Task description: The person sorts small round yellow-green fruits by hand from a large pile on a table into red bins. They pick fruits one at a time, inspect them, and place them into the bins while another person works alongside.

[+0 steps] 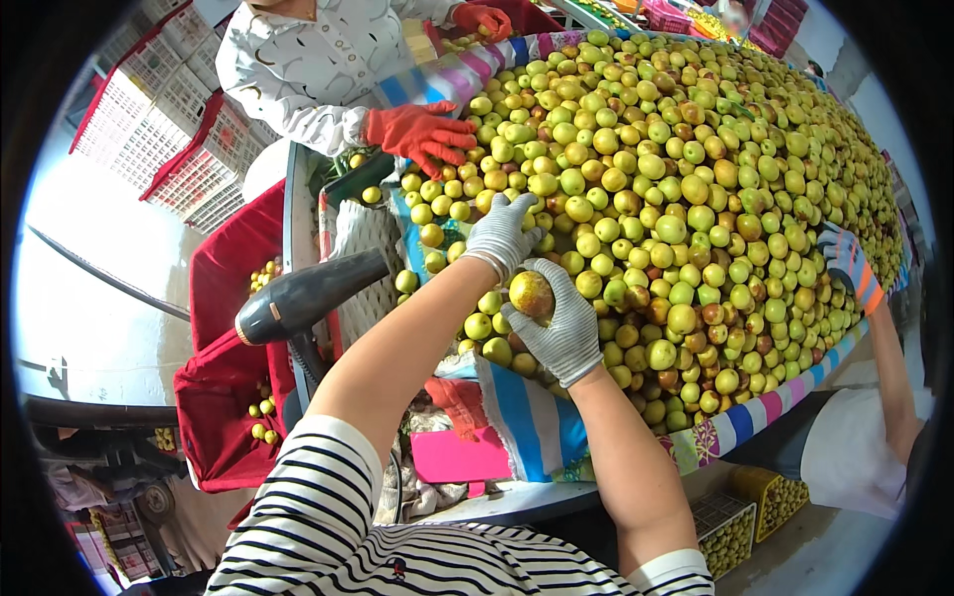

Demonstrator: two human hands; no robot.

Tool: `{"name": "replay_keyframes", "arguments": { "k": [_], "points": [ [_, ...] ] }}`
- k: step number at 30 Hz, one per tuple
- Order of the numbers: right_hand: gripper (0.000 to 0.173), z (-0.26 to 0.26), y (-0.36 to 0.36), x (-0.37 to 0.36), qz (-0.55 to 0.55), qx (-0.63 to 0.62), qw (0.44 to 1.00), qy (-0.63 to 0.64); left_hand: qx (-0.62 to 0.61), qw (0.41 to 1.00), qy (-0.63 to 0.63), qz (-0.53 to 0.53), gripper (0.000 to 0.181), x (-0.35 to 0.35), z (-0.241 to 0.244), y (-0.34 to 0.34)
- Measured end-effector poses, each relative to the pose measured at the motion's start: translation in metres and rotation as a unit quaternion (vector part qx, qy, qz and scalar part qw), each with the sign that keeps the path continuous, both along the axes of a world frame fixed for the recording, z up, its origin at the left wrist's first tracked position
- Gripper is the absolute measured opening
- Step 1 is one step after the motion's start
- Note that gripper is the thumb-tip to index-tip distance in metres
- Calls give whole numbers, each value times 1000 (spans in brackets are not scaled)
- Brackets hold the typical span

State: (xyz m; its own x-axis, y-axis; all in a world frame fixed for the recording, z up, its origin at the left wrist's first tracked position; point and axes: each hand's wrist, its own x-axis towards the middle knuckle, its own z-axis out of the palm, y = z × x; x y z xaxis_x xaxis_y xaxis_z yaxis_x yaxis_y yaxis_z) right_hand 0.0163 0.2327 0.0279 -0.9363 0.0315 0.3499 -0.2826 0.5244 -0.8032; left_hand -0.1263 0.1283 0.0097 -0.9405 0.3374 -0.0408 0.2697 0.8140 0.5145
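My right hand [560,324], in a grey striped knit glove, holds a large yellow-brown jujube [531,293] between thumb and fingers. Beyond it, my left hand [501,232] wears a matching glove. Its fingers and thumb are spread at the near left edge of a broad heap of green and yellow jujubes [671,229]; whether they touch a fruit is unclear. Many fruits have reddish-brown patches. Loose jujubes [431,235] lie on patterned cloth to the left of my left hand.
A black hair dryer [313,294] juts in beside my left forearm. Across the heap is a co-worker's red-gloved hand [421,135]; another's striped-gloved hand [852,264] is at right. Red-lined bins [223,417] stand left. A pink board [458,456] lies at the near edge.
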Motion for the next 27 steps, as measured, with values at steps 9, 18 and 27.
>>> {"name": "replay_keyframes", "arguments": {
  "k": [9, 18, 27],
  "points": [
    [57, -1, 2, -3, -17, 18, 1000, 11, 4, 1000, -9, -13, 57, 16, -33, -17],
    [60, -3, 2, -7, -64, -2, 998, 8, 732, 471, -452, 196, 48, 77, -22, -60],
    [55, -1, 6, -10, -54, 69, 995, 50, 835, 275, -457, 136, 57, 120, 6, -4]
  ]
}}
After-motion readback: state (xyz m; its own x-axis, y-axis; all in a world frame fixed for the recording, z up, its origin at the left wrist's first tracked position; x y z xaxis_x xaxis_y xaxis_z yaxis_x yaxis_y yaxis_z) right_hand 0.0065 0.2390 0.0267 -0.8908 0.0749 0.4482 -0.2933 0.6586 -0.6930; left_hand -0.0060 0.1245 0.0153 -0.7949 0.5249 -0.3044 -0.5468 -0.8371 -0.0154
